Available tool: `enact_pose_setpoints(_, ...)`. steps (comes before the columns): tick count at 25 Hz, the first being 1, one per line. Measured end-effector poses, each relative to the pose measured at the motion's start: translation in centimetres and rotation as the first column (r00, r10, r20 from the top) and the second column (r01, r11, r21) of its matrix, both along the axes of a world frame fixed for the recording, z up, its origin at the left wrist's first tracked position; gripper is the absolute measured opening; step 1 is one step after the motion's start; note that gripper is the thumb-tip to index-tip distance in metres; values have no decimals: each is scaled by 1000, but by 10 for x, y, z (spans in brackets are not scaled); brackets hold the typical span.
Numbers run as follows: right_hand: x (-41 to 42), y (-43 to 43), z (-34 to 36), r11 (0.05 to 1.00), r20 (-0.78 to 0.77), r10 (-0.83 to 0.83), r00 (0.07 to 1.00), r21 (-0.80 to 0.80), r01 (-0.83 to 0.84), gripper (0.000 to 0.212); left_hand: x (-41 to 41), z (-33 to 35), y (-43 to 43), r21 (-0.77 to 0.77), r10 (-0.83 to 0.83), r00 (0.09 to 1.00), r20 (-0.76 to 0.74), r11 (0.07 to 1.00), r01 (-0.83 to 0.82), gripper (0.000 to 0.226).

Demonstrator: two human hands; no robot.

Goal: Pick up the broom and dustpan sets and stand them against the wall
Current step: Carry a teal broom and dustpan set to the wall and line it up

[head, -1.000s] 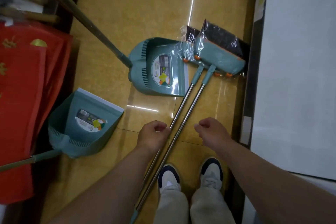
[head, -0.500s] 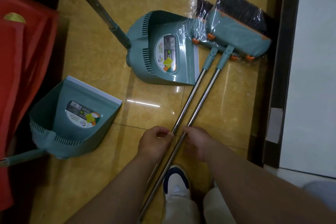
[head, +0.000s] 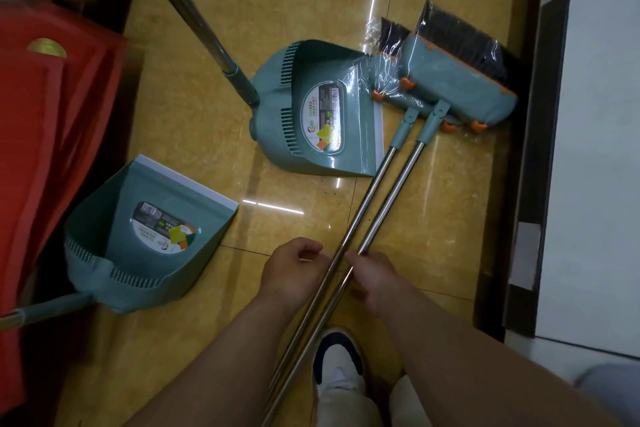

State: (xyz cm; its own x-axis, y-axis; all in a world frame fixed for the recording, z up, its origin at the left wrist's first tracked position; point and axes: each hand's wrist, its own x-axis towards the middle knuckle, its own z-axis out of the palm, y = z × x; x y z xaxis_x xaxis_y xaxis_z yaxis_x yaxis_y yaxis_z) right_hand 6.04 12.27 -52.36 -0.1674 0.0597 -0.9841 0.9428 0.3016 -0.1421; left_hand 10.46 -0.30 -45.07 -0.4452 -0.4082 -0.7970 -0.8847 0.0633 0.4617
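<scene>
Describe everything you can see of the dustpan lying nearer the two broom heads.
The dustpan is teal-green plastic, lying on the tiled floor with its open scoop facing up. Slotted comb ridges line its rear wall, a pale lip strip edges its mouth, and an oval printed label sits inside. A metal pole enters its teal socket and runs up and left out of frame. Its lip points toward the plastic-wrapped broom heads; contact between them is unclear. Neither hand touches it.

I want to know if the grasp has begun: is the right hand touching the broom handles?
Touching. The head view shows the right hand with fingers resting against the broom handles.
</scene>
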Motion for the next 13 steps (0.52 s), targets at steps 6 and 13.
enact_pose_setpoints(6, -15, -13, 60, 988, -57, -80, 995, -134, 71, 16, 18, 36, -3, -57, -75, 996, 51, 995, 78, 26)
enact_pose_setpoints(13, -67, -43, 162, 947, -100, -218, 971, -263, 186, 10, -4, 138, -28, -115, -369, 929, 17, 922, 369, 17)
